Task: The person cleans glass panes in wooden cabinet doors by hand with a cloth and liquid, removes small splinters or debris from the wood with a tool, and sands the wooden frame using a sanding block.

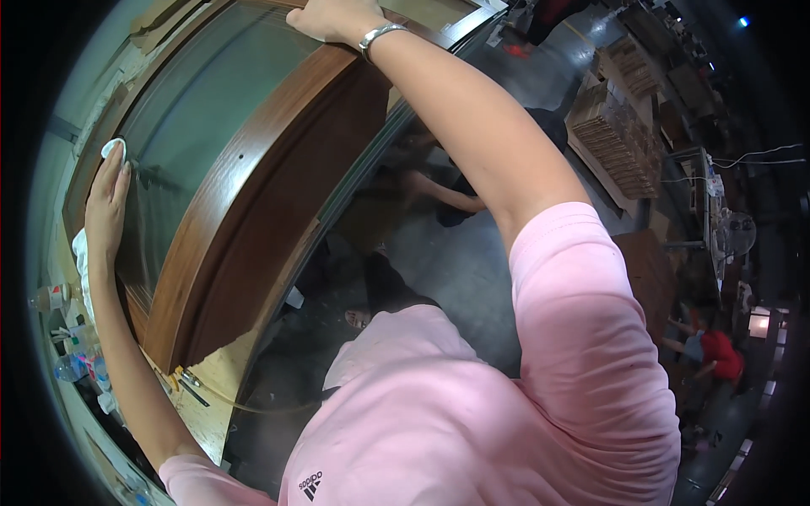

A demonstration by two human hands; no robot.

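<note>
A large brown wooden frame [211, 198] with a greenish glass pane [215, 97] lies in front of me, its thick near rail curving across the view. At the left, my left hand [106, 207] reaches along the glass's edge, fingers stretched together and pressing a small white cloth [113, 149] near the frame's left side. My right hand [331, 18] grips the far part of the near rail, thumb toward the glass; its other fingers are partly cut off by the top edge. A silver bracelet [381, 35] circles my right wrist.
Small tools [192, 390] lie on the pale board beside the frame's near end. Plastic bottles [69, 368] and white cloth [82, 266] are at the far left. Stacked cardboard [616, 131] stands right; another person's arm [443, 194] and a person in red [721, 358] appear beyond.
</note>
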